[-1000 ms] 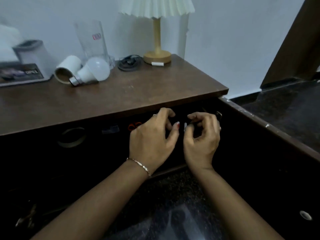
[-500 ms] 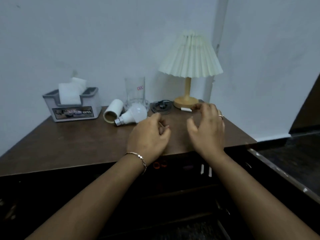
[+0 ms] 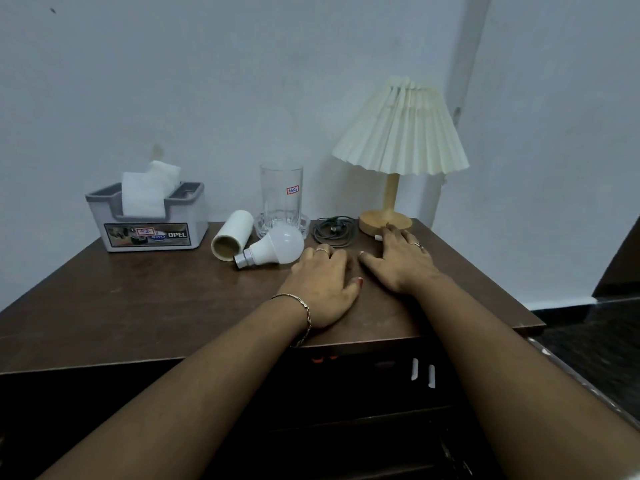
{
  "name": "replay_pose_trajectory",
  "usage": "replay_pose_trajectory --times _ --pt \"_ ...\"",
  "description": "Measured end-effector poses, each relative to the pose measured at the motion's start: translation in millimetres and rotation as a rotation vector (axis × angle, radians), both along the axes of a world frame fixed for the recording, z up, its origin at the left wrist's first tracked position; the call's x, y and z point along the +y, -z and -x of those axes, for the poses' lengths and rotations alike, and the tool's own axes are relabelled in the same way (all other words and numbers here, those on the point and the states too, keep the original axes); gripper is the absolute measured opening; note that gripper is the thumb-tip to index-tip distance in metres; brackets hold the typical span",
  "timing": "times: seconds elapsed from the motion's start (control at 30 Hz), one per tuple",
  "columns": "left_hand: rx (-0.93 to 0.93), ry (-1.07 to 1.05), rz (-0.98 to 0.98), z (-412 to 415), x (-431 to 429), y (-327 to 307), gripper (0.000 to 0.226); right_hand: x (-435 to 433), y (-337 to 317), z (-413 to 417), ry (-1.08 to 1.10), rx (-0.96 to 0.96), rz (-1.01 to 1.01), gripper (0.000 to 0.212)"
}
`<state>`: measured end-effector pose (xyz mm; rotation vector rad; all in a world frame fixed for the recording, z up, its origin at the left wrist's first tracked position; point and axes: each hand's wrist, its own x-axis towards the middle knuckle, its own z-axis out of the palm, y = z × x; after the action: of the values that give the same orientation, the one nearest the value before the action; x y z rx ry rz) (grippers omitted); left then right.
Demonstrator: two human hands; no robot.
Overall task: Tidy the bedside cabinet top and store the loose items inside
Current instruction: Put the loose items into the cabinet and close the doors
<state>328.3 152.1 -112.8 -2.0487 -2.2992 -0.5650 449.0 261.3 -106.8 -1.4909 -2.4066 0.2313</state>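
Head view: the camera is looking down at the cabinet.
Hands: two are lying palm down on the cabinet top [image 3: 138, 299].
Left hand [image 3: 322, 289]: its fingers are lying straight and close together, holding nothing, and the tips are pointing at the cable [image 3: 335, 231].
Right hand [image 3: 401, 261]: its fingers are spreading a little apart, holding nothing, and the tips are reaching the base of the lamp [image 3: 398, 133].
Bulb [image 3: 277, 249]: one white one is lying on its side, just beside the left hand.
Tube [image 3: 232, 240]: one white one is lying on its side, just beside the bulb.
Glass [image 3: 281, 202]: one clear one is standing upright behind the bulb.
Cable: one dark one is lying coiled between the glass and the lamp.
Lamp: one is standing at the back right, wearing a folded cream shade.
Tissue box [image 3: 152, 223]: one is standing at the back left, with white tissue sticking up.
Surface: the top is showing dark brown wood.
Under the top: two small white pieces [image 3: 422, 370] are showing in a dark space; I cannot tell what they are.
Room: a pale wall [image 3: 207, 81] is standing behind, and a dark floor [image 3: 595, 334] is showing on the right.
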Motion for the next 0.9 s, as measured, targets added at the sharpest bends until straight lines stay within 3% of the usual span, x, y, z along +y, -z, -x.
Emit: replay_pose_trajectory --times 0.2,0.33,0.43,0.67,0.9 --pt "-0.021 -0.012 -0.064 2 23 -1 0.046 -6 -3 -2 0.013 0.058 -0.112 0.053" --pt "0.18 -0.045 -0.151 3 49 -6 0.037 -6 -3 -2 0.028 0.034 -0.068 0.049" --pt "0.322 -0.121 -0.094 8 72 -9 0.043 -5 -2 -2 0.04 0.064 -0.055 0.048" --pt "0.388 -0.179 0.074 11 90 -7 0.05 1 3 -1 0.07 0.027 -0.04 0.055" --pt "0.523 -0.108 -0.025 -2 89 -15 0.033 -4 1 1 0.064 0.017 -0.177 0.044"
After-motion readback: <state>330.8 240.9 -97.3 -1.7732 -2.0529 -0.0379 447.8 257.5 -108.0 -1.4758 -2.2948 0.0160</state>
